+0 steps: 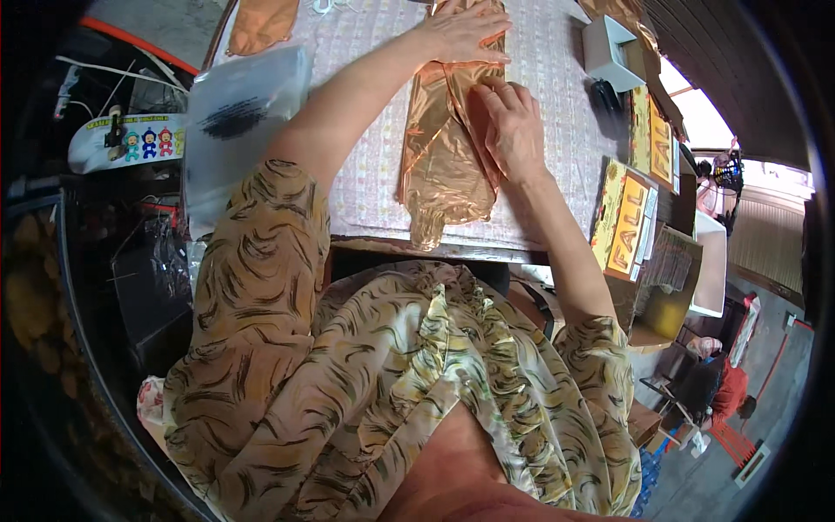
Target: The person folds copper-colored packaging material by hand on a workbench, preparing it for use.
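Note:
A shiny copper-coloured foil balloon, flat and creased, lies lengthwise on the patterned tablecloth with its narrow tail toward me. My left hand presses on its far part, palm down and fingers spread. At its right edge my right hand is curled, fingers together and bent onto the foil; the thumb is mostly hidden. Folds run down the middle of the foil between the hands. Its far end leaves the picture at the top.
Clear plastic sleeves lie under my left forearm, with another copper foil piece beyond. Along the right stand an open white box, a black object and yellow-orange labelled packs. A cardboard box stands nearer.

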A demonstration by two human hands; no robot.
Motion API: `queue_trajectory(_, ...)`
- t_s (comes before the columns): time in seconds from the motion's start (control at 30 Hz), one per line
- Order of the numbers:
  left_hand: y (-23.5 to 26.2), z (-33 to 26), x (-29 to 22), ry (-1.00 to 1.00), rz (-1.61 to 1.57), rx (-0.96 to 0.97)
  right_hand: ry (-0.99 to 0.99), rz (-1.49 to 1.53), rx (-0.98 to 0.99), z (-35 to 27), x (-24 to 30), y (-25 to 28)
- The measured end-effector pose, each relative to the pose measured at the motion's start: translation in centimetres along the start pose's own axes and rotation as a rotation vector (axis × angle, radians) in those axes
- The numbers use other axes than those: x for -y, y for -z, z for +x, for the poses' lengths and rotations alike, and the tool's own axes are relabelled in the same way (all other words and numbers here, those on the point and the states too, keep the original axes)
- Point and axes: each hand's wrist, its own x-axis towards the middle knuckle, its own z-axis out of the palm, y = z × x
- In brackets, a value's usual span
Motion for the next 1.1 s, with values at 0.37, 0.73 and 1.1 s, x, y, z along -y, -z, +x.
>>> queue_trajectory(0.37, 0.1, -0.1, 0.3, 0.008, 0.000, -0.001, 0.087, -0.178, 0.168, 0.5, 0.8, -1.3)
queue_trajectory(0.73, 3.2, -1.6, 7.9, 0.571, -0.213, -0.362, 0.038, -0.171, 0.158, -0.1, 0.6, -1.3)
queue_trajectory(1.1, 0.2, -2.8, 8.6, 0.733, -0.552, -0.224, 0.025, -0.180, 0.226, 0.5, 1.6, -0.3)
